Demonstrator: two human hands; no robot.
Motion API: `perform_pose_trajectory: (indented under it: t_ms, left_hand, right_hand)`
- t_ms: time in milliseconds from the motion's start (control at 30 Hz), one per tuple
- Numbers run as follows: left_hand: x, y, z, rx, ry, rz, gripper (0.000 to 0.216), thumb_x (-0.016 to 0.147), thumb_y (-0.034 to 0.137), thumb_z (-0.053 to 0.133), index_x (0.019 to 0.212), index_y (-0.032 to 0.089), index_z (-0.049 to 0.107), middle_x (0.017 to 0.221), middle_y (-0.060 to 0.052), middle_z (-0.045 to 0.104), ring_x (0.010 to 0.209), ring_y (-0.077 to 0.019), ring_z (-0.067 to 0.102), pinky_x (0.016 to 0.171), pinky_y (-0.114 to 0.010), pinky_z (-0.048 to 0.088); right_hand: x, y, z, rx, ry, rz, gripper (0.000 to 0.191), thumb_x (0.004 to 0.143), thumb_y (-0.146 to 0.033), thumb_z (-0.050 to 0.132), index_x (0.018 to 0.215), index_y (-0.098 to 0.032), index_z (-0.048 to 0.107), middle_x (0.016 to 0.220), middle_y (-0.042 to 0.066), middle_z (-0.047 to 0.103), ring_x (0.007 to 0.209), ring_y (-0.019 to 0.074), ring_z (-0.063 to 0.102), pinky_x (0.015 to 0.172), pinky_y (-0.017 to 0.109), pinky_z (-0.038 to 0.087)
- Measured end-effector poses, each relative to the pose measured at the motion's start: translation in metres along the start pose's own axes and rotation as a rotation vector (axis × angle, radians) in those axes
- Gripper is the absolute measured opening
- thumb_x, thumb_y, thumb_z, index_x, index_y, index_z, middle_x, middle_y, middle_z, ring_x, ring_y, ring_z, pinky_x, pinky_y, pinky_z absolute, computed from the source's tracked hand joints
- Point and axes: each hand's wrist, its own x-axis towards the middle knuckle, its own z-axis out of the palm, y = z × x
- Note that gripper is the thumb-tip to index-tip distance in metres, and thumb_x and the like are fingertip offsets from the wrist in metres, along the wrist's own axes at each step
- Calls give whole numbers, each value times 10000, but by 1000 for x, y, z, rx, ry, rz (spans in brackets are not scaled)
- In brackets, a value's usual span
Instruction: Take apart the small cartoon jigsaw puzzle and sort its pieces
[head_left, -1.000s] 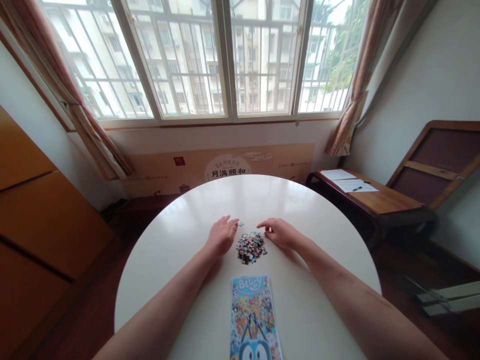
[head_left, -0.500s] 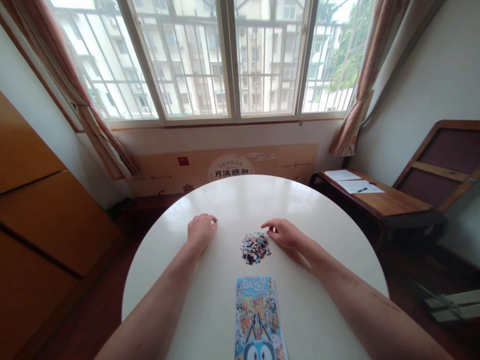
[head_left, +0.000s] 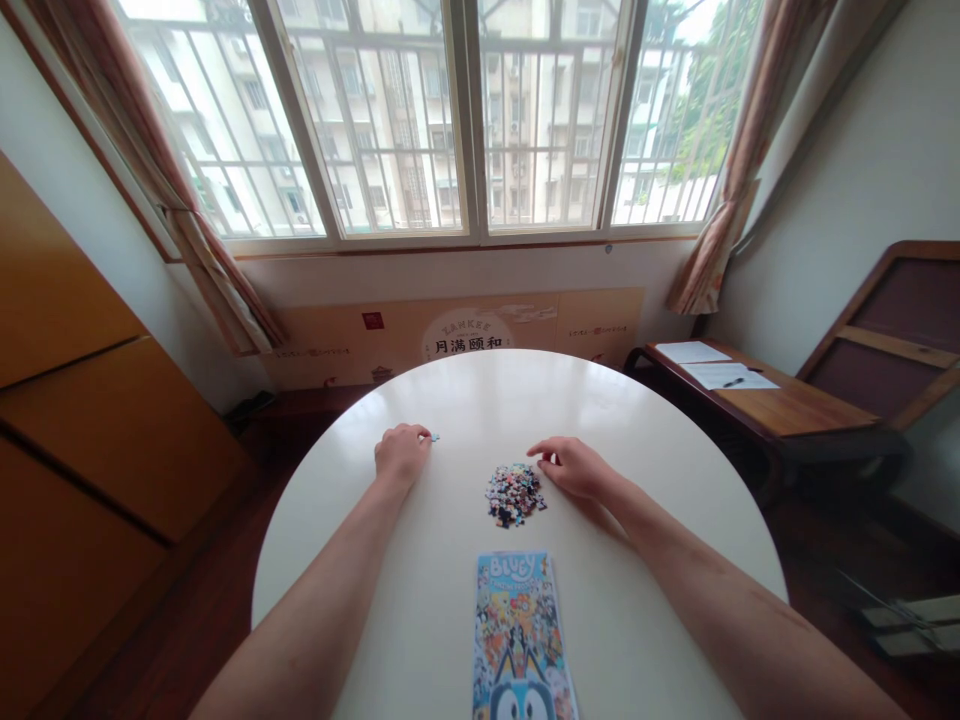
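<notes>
My left hand (head_left: 403, 452) rests on the left part of the white round table (head_left: 315, 560), its fingers curled together. A small light-blue puzzle piece (head_left: 435, 437) pokes out at the fingertips, partly covered by them. Right of centre lies a heap of mixed puzzle pieces (head_left: 514, 494). Beside the heap's upper right edge is my right hand (head_left: 570, 465), with the index finger stretched out and a gap to the thumb; I see nothing between them. Nearer to me lies a Bluey picture sheet (head_left: 517, 630), flat on the tabletop, its lower end cut off by the frame.
Past the table's far edge, a printed panel (head_left: 360, 350) leans under the barred window (head_left: 397, 130). At the right stands a wooden side table (head_left: 817, 405) with papers (head_left: 720, 376) and a pen on it. An orange cabinet (head_left: 82, 430) stands at the left.
The view has shifted slightly, so everything sits a little further right. More of the small puzzle piece now shows at my left fingertips. My right hand holds nearly the same pose by the heap.
</notes>
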Motion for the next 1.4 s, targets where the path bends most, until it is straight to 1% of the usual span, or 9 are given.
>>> perform_pose_trajectory:
  t_ms: [133,367,667,733,933,1133,1233,1300,1400]
  left_hand:
    - [0,2,1,-19,12,23,264,887,305,538,1043,258,746,1098,-65,695,1071,-276,600,892,-364,489]
    - [-2,6,-1,13,-8,69,291,877,325,521,1012,261,771,1057,-68,710,1018,-292,620,863,-384,504]
    - [-2,11,12,-236,-40,399,222,842,300,571,893,267,785,986,-32,706,985,-218,614,949,-314,474]
    - [-2,13,12,-260,-43,441,222,843,313,570,887,258,781,981,-34,706,991,-221,611,953,-320,472]
    - [-8,20,8,-249,-75,484,209,840,284,571,880,235,770,976,-40,721,974,-231,619,941,-339,477]
    - [-27,46,5,-288,-102,619,202,836,217,577,865,256,773,949,-15,736,939,-206,634,897,-312,484]
    - [-41,58,-2,-296,-158,660,203,822,204,583,865,254,775,932,-19,737,901,-200,642,850,-301,489]
    - [-48,64,-8,-307,-201,683,195,820,216,590,872,253,774,899,-16,737,853,-192,645,807,-293,489]
    - [-53,67,-15,-322,-245,682,208,839,239,578,930,254,765,868,-15,736,822,-190,644,795,-299,491]
  right_hand:
    - [0,0,0,-1,5,5,329,835,-227,545,1106,-246,729,959,31,716,780,143,618,791,260,465]
    - [0,-3,-2,-8,1,15,326,831,-225,547,1099,-258,730,958,20,717,781,144,618,778,260,461]
    - [-1,-5,-4,-10,-10,22,331,839,-230,537,1107,-250,730,970,30,715,784,144,618,785,262,464]
    - [-1,-6,-5,-11,-12,24,331,840,-231,535,1107,-250,730,968,30,716,784,147,618,787,266,465]
    - [-1,-4,-3,-10,-2,13,325,833,-232,544,1096,-257,734,961,25,719,773,144,615,771,260,465]
    - [2,1,1,-1,5,-10,323,836,-221,545,1096,-255,734,953,26,714,760,133,606,771,255,467]
    - [0,-2,-6,29,-21,-53,315,847,-242,561,1116,-236,725,938,34,705,730,122,592,748,251,472]
    - [-4,-8,-13,60,-59,-122,310,850,-298,601,1130,-229,716,953,42,694,731,121,591,746,254,481]
    - [-11,-20,-21,93,-108,-266,326,795,-344,702,1101,-234,723,1029,61,675,871,155,620,833,278,493]
